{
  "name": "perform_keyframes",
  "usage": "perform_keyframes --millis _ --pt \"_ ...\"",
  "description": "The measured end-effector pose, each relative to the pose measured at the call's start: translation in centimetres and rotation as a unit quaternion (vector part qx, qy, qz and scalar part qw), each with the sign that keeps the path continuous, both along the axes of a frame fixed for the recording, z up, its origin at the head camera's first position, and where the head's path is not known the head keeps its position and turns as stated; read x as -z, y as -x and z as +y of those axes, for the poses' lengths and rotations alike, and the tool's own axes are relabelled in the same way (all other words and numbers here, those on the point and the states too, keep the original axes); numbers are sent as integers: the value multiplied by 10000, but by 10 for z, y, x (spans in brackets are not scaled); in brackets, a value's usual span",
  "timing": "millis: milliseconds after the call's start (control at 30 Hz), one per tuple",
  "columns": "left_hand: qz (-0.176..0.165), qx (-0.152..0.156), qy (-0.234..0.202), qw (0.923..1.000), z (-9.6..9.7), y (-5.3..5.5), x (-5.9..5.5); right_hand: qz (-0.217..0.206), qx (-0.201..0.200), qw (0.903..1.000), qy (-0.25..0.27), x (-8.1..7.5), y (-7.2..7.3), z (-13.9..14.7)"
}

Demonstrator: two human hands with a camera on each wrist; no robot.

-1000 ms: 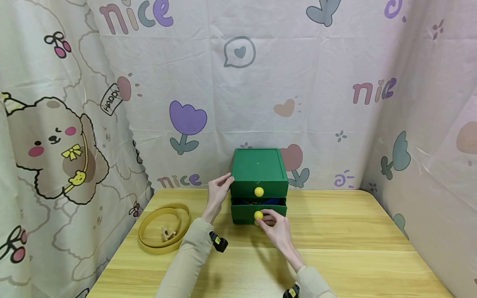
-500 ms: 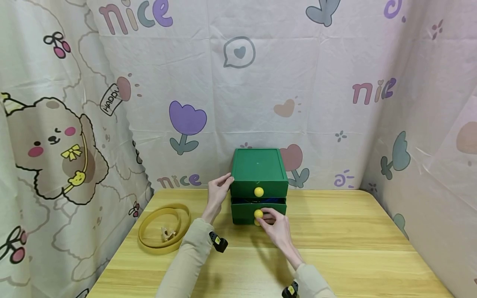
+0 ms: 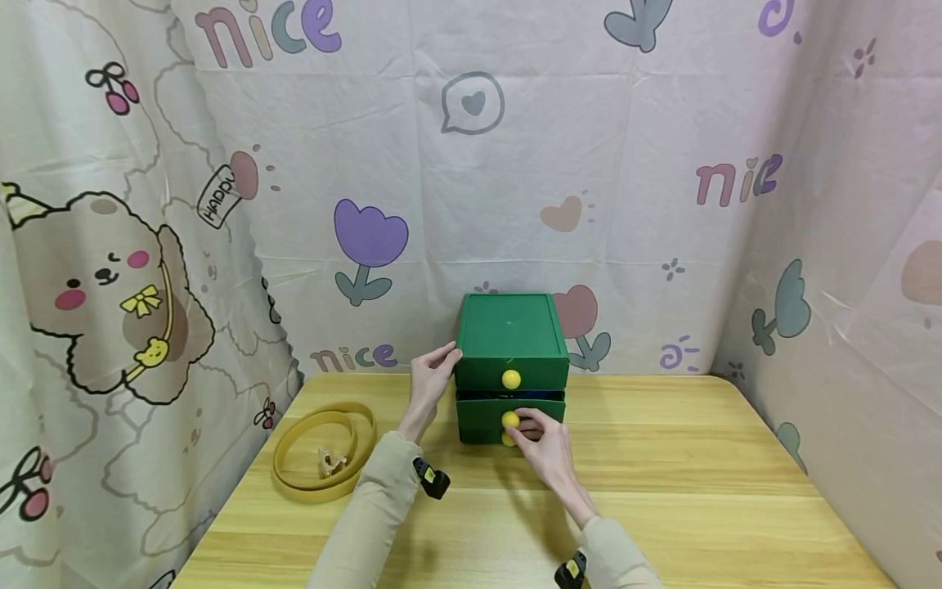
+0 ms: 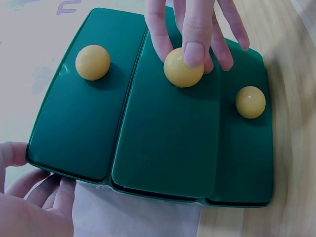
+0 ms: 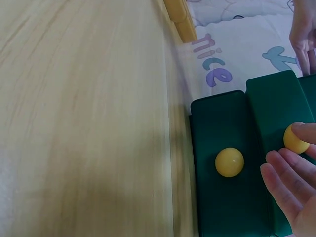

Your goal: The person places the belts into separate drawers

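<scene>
A small green drawer cabinet (image 3: 508, 325) has three fronts with round yellow knobs. Its middle drawer (image 3: 482, 419) sticks out a little, and something blue (image 3: 543, 395) shows in the narrow gap above its front. My right hand (image 3: 546, 448) pinches the middle knob (image 4: 180, 69) between thumb and fingers. At the cabinet's front left edge, my left hand (image 3: 430, 383) holds the body, thumb by the top corner and fingers against the side (image 4: 54, 190). The top knob (image 4: 93, 62) and bottom knob (image 4: 250, 102) are untouched; the middle drawer partly covers the bottom front.
On the wooden table (image 3: 684, 483), a coiled yellow band (image 3: 294, 491) lies to the left, with a small pale figure-like object (image 3: 331, 462) inside its loop. A printed curtain (image 3: 471, 180) hangs close behind the cabinet and along both sides.
The middle drawer has slid inward slightly, narrowing the gap above its front, and my right hand has moved forward with the knob. My left hand stays in place.
</scene>
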State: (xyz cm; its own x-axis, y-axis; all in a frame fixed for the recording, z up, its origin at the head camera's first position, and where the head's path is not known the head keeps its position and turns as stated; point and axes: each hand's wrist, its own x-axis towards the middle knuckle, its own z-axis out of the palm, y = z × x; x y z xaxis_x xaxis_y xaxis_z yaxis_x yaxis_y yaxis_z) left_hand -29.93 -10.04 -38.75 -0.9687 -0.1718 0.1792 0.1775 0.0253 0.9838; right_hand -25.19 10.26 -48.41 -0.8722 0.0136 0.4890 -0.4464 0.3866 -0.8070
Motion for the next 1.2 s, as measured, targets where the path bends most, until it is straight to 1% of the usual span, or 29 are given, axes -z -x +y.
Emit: perform_keyframes --millis 233,500,833,967,1100,1200 --pt "54 -59 20 10000 1 0 0 45 22 10000 10 0 2 0" --pt "66 -92 11 9999 2 0 0 -30 40 10000 -14 -2 4 -1" --pt "48 -73 4 10000 1 1 0 -41 70 10000 28 -2 6 -2" --pt "51 -79 39 9999 1 1 1 28 67 10000 49 -1 9 -2" --pt "34 -57 15 10000 1 -1 0 125 76 9999 61 0 11 -2" --pt "26 -69 19 10000 1 -1 -1 59 104 9999 87 -1 12 -2"
